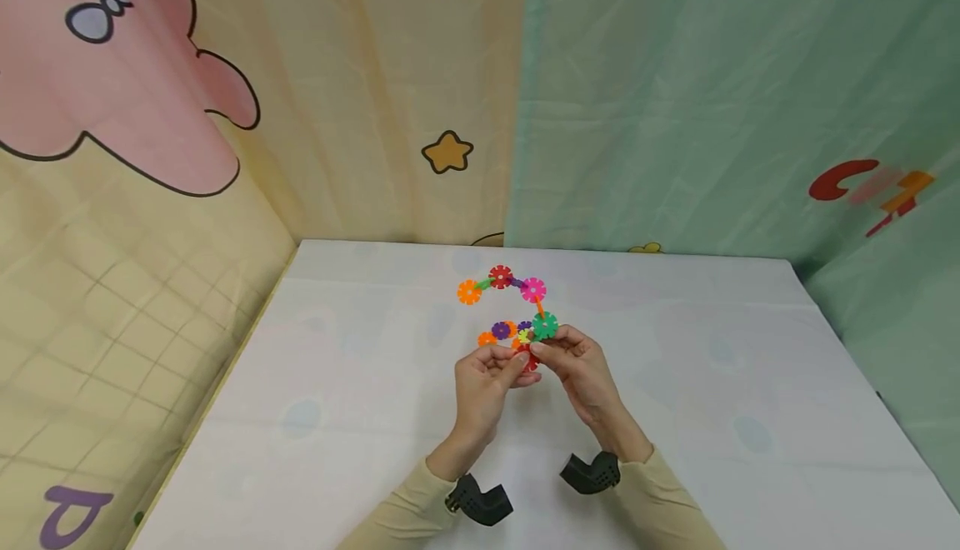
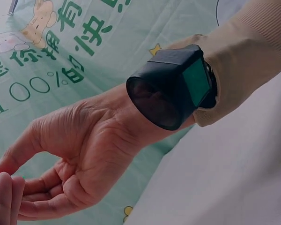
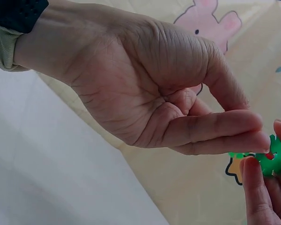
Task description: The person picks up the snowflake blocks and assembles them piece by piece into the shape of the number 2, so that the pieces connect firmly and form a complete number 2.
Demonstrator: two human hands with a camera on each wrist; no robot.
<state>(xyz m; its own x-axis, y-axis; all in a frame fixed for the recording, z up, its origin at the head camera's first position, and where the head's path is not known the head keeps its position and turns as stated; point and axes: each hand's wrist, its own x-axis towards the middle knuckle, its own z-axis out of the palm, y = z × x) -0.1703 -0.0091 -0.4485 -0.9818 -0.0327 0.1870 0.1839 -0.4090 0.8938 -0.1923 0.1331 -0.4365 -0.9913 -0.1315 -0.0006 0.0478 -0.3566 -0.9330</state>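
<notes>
A chain of colourful plastic snowflake discs, orange (image 1: 469,292), red (image 1: 500,276), pink (image 1: 533,290) and others, curves above the white table. My left hand (image 1: 482,387) pinches a red snowflake disc (image 1: 529,358) between thumb and fingers at the near end. Close beside it, my right hand (image 1: 588,371) grips the chain by the green disc (image 1: 545,326), thumb tip near the red disc. Purple (image 1: 501,331) and orange discs (image 1: 487,339) sit just beyond the left fingertips. In the right wrist view, fingers surround a green disc (image 3: 274,161); fingers partly hide the joints.
The white table (image 1: 360,417) runs to a yellow and green cloth backdrop (image 1: 637,117) behind and at both sides. Black camera mounts (image 1: 480,502) are strapped to both wrists, close together over the table.
</notes>
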